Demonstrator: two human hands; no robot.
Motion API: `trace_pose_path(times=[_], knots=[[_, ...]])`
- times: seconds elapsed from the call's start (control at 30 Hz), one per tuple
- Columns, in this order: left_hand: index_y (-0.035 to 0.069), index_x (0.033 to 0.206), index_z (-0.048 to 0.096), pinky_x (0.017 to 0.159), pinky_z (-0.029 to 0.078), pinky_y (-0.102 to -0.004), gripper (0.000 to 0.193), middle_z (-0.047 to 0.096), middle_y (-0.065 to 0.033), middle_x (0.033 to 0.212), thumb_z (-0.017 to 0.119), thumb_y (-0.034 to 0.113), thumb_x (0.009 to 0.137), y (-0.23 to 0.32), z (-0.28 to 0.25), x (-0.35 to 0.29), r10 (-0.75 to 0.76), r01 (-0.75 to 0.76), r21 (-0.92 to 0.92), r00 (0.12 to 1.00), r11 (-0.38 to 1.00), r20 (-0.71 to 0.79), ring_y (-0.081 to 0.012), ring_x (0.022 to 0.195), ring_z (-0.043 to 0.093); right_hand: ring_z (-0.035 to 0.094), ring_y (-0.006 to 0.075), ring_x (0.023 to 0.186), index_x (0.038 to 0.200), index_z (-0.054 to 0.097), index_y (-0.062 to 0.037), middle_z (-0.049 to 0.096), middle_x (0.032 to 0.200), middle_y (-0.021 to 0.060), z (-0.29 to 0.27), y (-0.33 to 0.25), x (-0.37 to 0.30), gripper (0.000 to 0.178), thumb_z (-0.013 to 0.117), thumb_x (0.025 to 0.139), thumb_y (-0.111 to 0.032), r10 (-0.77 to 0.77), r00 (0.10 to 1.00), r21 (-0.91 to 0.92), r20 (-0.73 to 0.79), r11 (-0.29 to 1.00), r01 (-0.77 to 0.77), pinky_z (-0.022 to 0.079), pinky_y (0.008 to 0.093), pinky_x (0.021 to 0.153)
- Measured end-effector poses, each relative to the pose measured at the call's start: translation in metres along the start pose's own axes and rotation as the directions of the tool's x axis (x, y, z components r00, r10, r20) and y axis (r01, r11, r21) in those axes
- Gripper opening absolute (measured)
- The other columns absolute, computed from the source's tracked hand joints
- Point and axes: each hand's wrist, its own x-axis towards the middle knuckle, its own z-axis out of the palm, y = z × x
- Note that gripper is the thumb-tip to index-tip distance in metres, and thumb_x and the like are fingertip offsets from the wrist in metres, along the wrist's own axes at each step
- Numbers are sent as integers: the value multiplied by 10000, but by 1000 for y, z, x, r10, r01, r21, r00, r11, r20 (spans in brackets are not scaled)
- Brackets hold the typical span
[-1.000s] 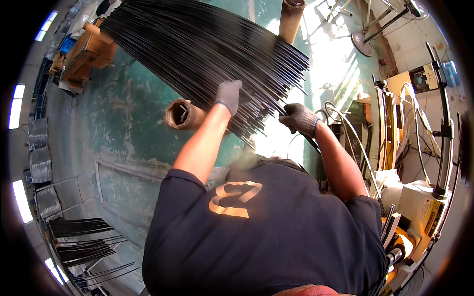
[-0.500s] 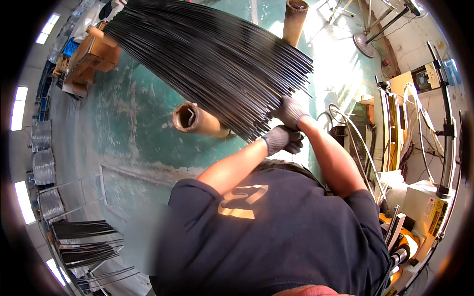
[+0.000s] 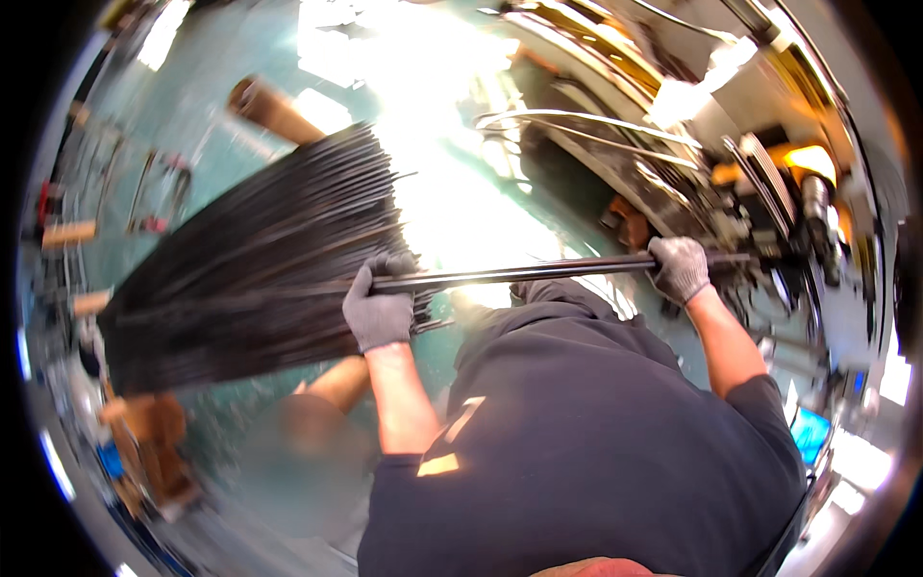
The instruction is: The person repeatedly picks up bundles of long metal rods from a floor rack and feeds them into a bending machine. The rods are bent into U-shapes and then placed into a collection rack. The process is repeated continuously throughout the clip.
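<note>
My gloved left hand (image 3: 378,313) and gloved right hand (image 3: 680,269) are closed around a few long, thin black rods (image 3: 524,273). These rods lie level across the front of my body, running from the pile on the left toward the machinery on the right. My left hand grips them over the uneven ends of a wide, fanned pile of black rods (image 3: 250,260). My right hand holds them farther along, near their other end. Exactly how many rods are held cannot be made out. Brown cardboard tubes stand at the pile: one tube (image 3: 279,113) beyond it, another (image 3: 341,385) on the near side.
On the right is a machine (image 3: 817,183) with yellow and metal parts. A pale hose (image 3: 596,117) loops in front of it. A cardboard box (image 3: 154,442) sits at the lower left. Strong sunlight glares on the green floor (image 3: 197,91).
My view has turned right toward the machine. My hands, formerly close together at the pile's edge, are now wide apart, with black rods lifted from the pile between them.
</note>
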Motion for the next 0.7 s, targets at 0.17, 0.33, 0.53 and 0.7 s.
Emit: trace_pose_path(times=[0.17,0.33,0.53,0.7], knots=[[-44,992,629,1009,470,-511,169,633,-160,967,581,110,940,-10,30,-5,-37,41,-38,994,998,101,-296,946,594,621,369,842,811,618,-101,640,796,141,-18,90,-83,161,712,889,-206,242,941,-107,-237,956,-273,476,484,787],[-1,1081,591,953,506,-430,107,605,-93,963,570,62,997,-2,91,-23,129,-128,-14,984,992,121,-234,913,589,610,385,1002,948,644,-79,666,949,177,-14,172,-181,147,716,899,-197,574,721,-170,-389,724,-668,475,479,912],[64,1159,540,987,466,-417,169,554,-39,928,611,124,1017,-133,167,-44,16,-116,213,907,970,421,-207,850,532,670,374,1002,1255,581,15,691,1145,139,41,224,-250,353,582,932,-128,973,-217,676,-75,-111,-729,579,504,846],[87,1157,549,1136,424,-508,202,635,-39,1015,658,122,991,-270,200,-49,-187,-32,426,867,904,462,-235,996,623,599,387,1213,1196,586,78,651,1183,206,7,177,-194,329,467,903,-13,830,471,363,300,-555,748,460,609,1106]])
